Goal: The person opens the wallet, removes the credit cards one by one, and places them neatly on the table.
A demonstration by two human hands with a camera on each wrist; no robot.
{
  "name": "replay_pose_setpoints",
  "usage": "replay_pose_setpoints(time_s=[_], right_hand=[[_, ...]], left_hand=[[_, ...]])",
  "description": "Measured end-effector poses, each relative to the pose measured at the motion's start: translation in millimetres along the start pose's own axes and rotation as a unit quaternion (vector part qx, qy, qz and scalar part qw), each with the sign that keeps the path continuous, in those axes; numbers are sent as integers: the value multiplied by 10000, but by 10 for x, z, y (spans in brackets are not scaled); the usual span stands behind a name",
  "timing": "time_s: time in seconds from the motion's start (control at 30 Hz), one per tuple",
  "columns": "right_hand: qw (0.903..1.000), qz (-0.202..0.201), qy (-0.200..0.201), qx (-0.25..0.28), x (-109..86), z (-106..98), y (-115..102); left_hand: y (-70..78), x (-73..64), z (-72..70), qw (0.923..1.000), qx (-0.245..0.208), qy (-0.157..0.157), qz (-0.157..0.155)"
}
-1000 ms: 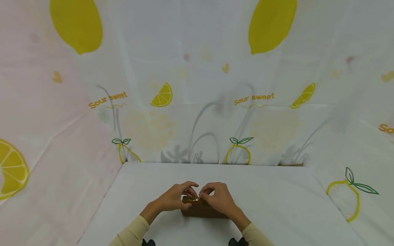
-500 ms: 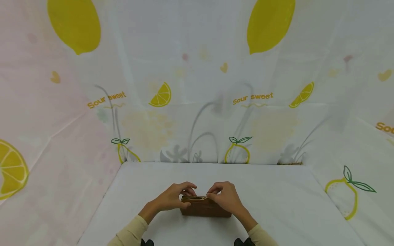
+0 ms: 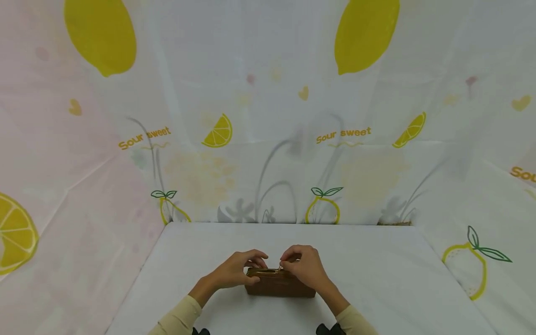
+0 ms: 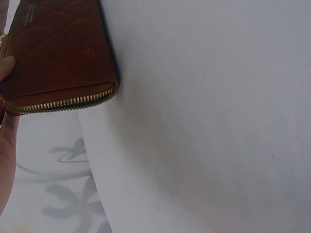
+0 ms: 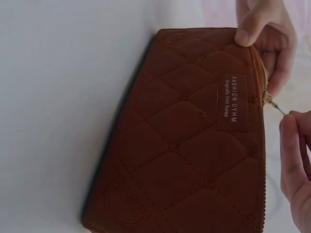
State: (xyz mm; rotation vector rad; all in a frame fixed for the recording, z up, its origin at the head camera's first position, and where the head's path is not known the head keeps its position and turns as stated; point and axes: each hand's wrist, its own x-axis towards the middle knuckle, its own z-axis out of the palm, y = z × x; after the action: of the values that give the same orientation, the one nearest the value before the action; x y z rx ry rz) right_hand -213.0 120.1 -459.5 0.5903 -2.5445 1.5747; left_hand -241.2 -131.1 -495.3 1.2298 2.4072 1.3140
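A brown quilted wallet (image 3: 280,287) stands upright on its long edge on the white table, its zip along the top. My left hand (image 3: 230,271) grips its left end, the thumb on the near side. My right hand (image 3: 307,269) pinches the zip pull (image 5: 277,108), held up and away from the wallet in the right wrist view. Between the left end and the slider (image 5: 267,99) the zip is parted; beyond it the teeth look joined. In the left wrist view, parted gold zip teeth (image 4: 65,102) curve round the wallet's end. The inside is hidden.
The white tabletop (image 3: 377,270) spreads around the wallet. Behind it and at both sides hang pale cloth walls (image 3: 268,177) printed with lemons. Dark objects (image 3: 331,329) show near both wrists at the bottom edge.
My right hand has moved right along the wallet's top with the zip pull, so a longer stretch of zip is parted. Lately it has lifted slightly. My left hand has stayed almost still.
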Motion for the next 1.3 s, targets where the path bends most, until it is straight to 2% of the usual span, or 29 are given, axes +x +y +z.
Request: replay_pose_setpoints(time_s=[0.3,0.67,1.03,1.3], right_hand=[[9985,276,157,444,-83,-46,59],[9970,718,185,223,-182,-251,210],[9925,1119,338,356,-312,-436,304],[9912,1223,374,348,-394,-602,347]], left_hand=[[31,5,-4,10000,11,-43,9],[0,20,-25,9999,5,-96,120],[3,6,-29,9999,-48,-125,76],[8,-22,-19,9999,-74,-106,67]])
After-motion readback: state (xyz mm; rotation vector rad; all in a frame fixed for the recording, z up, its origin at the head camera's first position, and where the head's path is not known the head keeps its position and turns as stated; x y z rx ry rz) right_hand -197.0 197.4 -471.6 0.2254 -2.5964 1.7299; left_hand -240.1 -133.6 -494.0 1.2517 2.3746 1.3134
